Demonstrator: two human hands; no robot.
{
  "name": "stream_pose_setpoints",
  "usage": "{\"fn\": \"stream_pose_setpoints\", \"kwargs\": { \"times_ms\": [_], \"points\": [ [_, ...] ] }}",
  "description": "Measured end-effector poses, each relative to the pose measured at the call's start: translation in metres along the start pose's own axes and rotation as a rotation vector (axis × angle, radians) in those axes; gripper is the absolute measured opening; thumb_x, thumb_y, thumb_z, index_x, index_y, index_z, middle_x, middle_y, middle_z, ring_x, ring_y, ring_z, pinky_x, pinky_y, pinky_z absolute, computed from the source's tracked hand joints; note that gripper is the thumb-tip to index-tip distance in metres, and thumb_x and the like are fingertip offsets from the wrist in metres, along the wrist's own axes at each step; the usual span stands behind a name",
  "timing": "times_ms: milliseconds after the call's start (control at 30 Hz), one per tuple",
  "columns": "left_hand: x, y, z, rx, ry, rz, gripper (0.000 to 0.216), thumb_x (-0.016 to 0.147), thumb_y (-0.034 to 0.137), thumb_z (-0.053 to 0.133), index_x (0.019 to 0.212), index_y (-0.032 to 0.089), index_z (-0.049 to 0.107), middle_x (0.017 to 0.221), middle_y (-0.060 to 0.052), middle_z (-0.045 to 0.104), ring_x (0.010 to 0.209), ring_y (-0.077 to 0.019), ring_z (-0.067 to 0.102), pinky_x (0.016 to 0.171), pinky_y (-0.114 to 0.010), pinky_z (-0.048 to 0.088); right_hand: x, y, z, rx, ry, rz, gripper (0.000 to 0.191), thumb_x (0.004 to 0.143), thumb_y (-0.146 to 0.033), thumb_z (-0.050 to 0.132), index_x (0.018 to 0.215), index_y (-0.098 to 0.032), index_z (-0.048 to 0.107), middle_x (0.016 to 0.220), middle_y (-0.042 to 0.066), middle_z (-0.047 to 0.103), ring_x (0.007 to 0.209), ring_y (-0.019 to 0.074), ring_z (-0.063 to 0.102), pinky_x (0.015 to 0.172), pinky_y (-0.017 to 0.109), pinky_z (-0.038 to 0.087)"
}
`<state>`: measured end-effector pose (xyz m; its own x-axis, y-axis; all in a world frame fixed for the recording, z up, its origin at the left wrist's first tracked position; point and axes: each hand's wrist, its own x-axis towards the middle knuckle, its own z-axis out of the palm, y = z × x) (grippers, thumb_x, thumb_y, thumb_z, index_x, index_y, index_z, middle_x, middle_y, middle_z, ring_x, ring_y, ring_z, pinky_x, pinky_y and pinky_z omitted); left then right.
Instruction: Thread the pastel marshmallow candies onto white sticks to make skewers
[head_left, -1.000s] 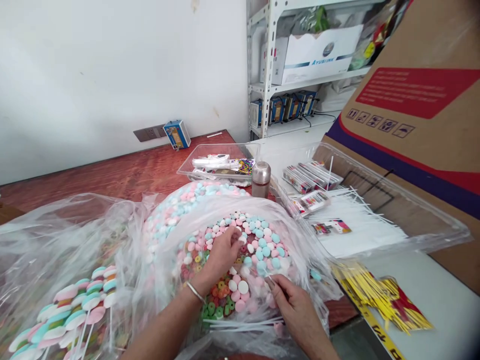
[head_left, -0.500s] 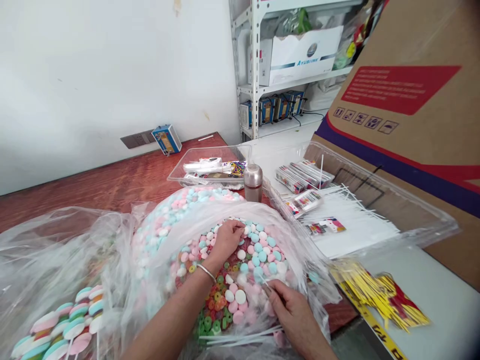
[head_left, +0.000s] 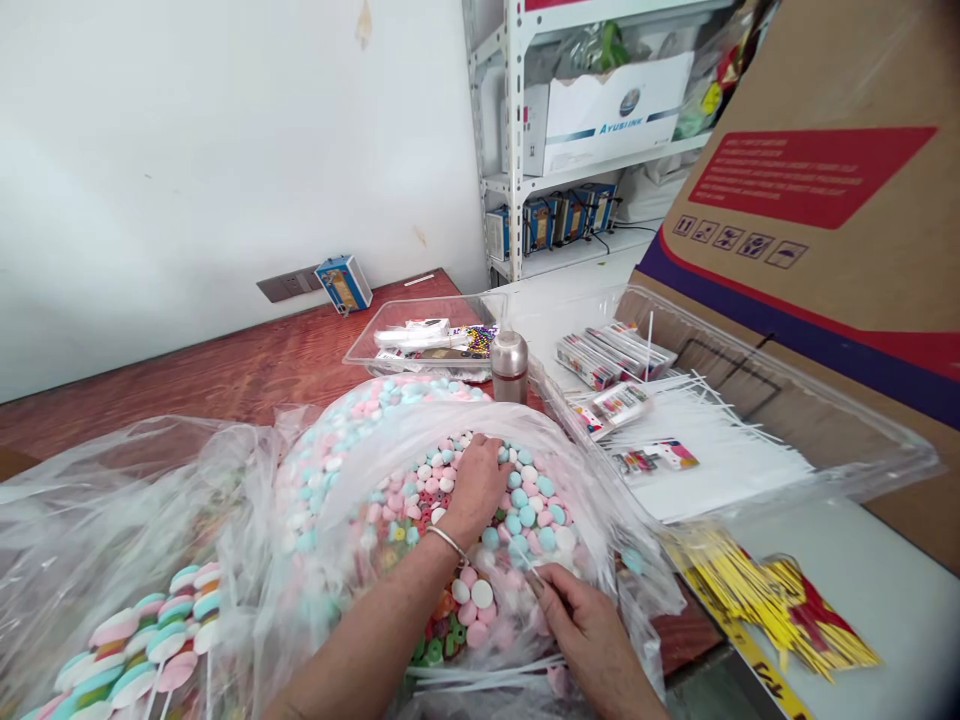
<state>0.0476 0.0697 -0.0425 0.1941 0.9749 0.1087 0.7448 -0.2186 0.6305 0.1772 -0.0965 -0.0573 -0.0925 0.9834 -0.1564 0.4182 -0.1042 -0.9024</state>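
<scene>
My left hand (head_left: 478,485), a bangle on its wrist, reaches into a clear bag among pink, blue and white round marshmallows (head_left: 529,500). Its fingers bend down into the sweets and the tips are hidden, so I cannot tell whether they grip one. My right hand (head_left: 574,610) is at the near right side of the bag, thumb and fingers closed on a thin white stick (head_left: 529,566). Ring-shaped gummies (head_left: 446,640) in green, red and orange lie under my left forearm. Several white sticks (head_left: 487,676) rest across the near edge of the bag.
Finished marshmallow skewers (head_left: 154,640) lie in plastic at left. Behind the bag stand a metal flask (head_left: 509,365) and a clear tub (head_left: 367,345). At right are a clear tray (head_left: 862,470) with white sticks and packets, yellow twist ties (head_left: 772,600) and a large carton (head_left: 840,270).
My left hand has moved right and its fingers now point down into the marshmallows. My right hand stays nearly in place with its stick. The view has shifted slightly.
</scene>
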Motion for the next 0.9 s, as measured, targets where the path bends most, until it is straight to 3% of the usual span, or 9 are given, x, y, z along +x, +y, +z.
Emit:
{"fn": "stream_pose_setpoints", "kwargs": {
  "times_ms": [133, 233, 333, 433, 567, 667, 767, 900],
  "points": [
    [0.003, -0.004, -0.012, -0.067, -0.025, -0.014, 0.018, 0.076, 0.007, 0.065, 0.090, 0.017, 0.070, 0.096, -0.008, 0.067, 0.094, -0.0232, 0.062, 0.091, -0.037, 0.047, -0.002, -0.003, -0.002, 0.083, 0.030, -0.007, 0.034, 0.095, -0.043, 0.041, 0.079, -0.019, 0.059, 0.063, -0.003, 0.054, 0.062, 0.0153, 0.052, 0.059, 0.023, 0.038],
    [-0.011, -0.005, -0.029, -0.152, -0.056, -0.051, 0.027, 0.079, 0.013, 0.064, 0.104, 0.018, 0.069, 0.091, -0.005, 0.070, 0.083, -0.0194, 0.065, 0.081, -0.034, 0.051, 0.002, -0.012, -0.007, 0.183, 0.116, -0.009, 0.037, 0.094, -0.048, 0.044, 0.086, -0.019, 0.064, 0.058, -0.005, 0.048, 0.056, 0.0138, 0.047, 0.054, 0.022, 0.036],
    [-0.040, 0.001, -0.046, -0.501, -0.160, -0.191, 0.034, 0.081, 0.025, 0.067, 0.114, 0.017, 0.065, 0.087, -0.004, 0.071, 0.070, -0.0157, 0.066, 0.067, -0.028, 0.053, 0.012, -0.028, -0.009, 0.250, 0.231, -0.030, 0.040, 0.094, -0.052, 0.046, 0.097, -0.017, 0.067, 0.061, -0.004, 0.050, 0.055, 0.0132, 0.045, 0.051, 0.021, 0.036],
    [-0.070, 0.010, -0.057, -0.962, -0.187, -0.304, 0.037, 0.075, 0.033, 0.077, 0.105, 0.015, 0.067, 0.091, -0.006, 0.071, 0.076, -0.0158, 0.067, 0.072, -0.028, 0.054, 0.020, -0.044, -0.006, 0.270, 0.285, -0.043, 0.046, 0.096, -0.053, 0.041, 0.111, -0.017, 0.066, 0.068, -0.001, 0.056, 0.058, 0.0145, 0.049, 0.052, 0.022, 0.039],
    [-0.093, 0.013, -0.068, -1.162, -0.009, -0.352, 0.036, 0.069, 0.034, 0.083, 0.096, 0.015, 0.068, 0.092, -0.006, 0.071, 0.079, -0.0154, 0.067, 0.075, -0.028, 0.055, 0.014, -0.055, 0.002, 0.147, 0.163, -0.076, 0.047, 0.099, -0.048, 0.036, 0.127, -0.018, 0.059, 0.061, -0.002, 0.055, 0.055, 0.0154, 0.050, 0.051, 0.022, 0.039],
    [-0.098, 0.009, -0.074, -1.210, 0.074, -0.360, 0.038, 0.065, 0.032, 0.086, 0.094, 0.015, 0.067, 0.087, -0.004, 0.070, 0.077, -0.0153, 0.066, 0.074, -0.029, 0.056, 0.001, -0.059, 0.004, 0.088, 0.005, -0.101, 0.046, 0.099, -0.046, 0.035, 0.125, -0.016, 0.059, 0.056, -0.005, 0.049, 0.050, 0.0144, 0.046, 0.046, 0.022, 0.035],
    [-0.100, 0.008, -0.080, -1.197, 0.083, -0.348, 0.038, 0.064, 0.030, 0.087, 0.091, 0.015, 0.066, 0.079, -0.002, 0.070, 0.072, -0.0130, 0.065, 0.070, -0.025, 0.055, -0.006, -0.066, 0.002, 0.136, -0.100, -0.089, 0.044, 0.100, -0.046, 0.036, 0.120, -0.016, 0.061, 0.053, -0.007, 0.042, 0.048, 0.0123, 0.040, 0.044, 0.021, 0.029],
    [-0.102, 0.010, -0.083, -1.207, -0.022, -0.331, 0.040, 0.062, 0.027, 0.088, 0.092, 0.016, 0.065, 0.083, -0.003, 0.072, 0.076, -0.0149, 0.068, 0.072, -0.026, 0.053, -0.004, -0.071, -0.001, 0.205, -0.128, -0.046, 0.041, 0.099, -0.046, 0.038, 0.115, -0.017, 0.063, 0.053, -0.008, 0.034, 0.046, 0.0109, 0.031, 0.041, 0.021, 0.022]
  ]
}}
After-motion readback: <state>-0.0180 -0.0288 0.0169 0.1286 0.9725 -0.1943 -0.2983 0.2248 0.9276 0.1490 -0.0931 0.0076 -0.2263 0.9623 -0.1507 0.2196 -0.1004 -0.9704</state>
